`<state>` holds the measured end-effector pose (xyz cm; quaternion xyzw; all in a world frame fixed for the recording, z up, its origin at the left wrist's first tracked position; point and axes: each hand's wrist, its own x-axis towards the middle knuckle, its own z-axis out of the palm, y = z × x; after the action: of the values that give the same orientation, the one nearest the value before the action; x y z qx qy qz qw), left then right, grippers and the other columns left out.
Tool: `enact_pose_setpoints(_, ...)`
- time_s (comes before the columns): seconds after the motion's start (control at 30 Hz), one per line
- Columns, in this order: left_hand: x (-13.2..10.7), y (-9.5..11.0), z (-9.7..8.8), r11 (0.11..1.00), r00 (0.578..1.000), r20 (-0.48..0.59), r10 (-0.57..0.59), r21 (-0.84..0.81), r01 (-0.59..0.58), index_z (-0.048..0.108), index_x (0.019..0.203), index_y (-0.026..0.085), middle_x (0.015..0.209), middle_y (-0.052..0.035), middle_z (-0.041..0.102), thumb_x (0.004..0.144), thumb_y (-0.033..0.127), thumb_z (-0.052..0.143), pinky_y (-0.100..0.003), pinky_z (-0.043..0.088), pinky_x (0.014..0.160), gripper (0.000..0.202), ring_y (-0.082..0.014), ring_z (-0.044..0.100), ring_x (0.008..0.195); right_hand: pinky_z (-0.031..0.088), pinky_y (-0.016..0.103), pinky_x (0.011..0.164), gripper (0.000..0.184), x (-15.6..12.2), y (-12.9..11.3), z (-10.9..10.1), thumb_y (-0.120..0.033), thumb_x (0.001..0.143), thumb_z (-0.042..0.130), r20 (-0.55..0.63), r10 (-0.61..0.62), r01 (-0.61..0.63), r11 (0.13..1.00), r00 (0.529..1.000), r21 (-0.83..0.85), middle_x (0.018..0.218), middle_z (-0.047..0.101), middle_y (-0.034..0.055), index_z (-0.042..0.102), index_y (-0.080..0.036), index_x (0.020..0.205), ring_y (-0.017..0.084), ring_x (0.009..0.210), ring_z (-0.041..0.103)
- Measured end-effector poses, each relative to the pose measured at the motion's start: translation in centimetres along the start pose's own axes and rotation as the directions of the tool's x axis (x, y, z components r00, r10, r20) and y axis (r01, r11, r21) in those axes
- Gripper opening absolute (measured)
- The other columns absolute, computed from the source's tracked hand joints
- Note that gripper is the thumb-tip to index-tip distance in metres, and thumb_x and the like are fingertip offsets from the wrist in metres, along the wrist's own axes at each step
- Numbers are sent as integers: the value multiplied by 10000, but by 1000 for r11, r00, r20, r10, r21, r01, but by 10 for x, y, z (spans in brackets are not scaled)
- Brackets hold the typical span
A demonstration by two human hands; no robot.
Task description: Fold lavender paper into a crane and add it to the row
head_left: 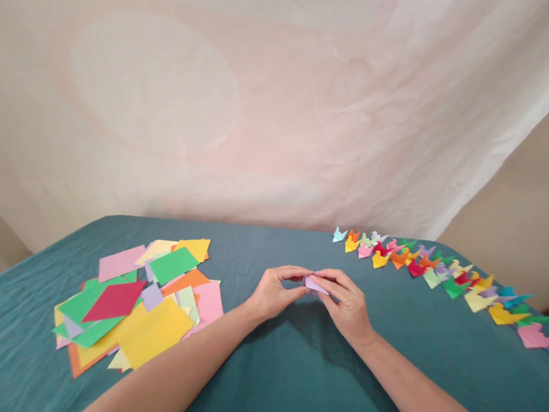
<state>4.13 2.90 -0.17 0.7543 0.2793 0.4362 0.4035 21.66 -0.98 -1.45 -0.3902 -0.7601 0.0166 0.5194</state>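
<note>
A small folded piece of lilac paper [316, 285] is held between my two hands, a little above the table. My left hand [278, 292] pinches its left end between thumb and fingers. From the other side, the fingers and thumb of my right hand [345, 303] are closed on the right part of it. Fingertips hide some of the paper, so its full folded shape cannot be made out.
Left of my forearm lies a loose heap of coloured paper sheets [156, 328]. Several rows of folded paper birds [416, 268] run along the table's right side. A teal cloth [253, 389] covers the table, and a pale fabric sheet [286, 101] hangs behind it.
</note>
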Motion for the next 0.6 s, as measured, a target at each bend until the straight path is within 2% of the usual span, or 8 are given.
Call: enact_pose_setpoints(0.6, 2, -6, 0, 987, 989, 38, -140, -73, 143, 672, 1025, 160, 1000, -55, 689, 739, 238, 649, -327, 481, 894, 297, -207, 632, 940, 514, 326, 777, 295, -1, 1, 2, -154, 842, 504, 41, 23, -21, 999, 999, -39, 964, 614, 49, 646, -280, 1068, 177, 887, 589)
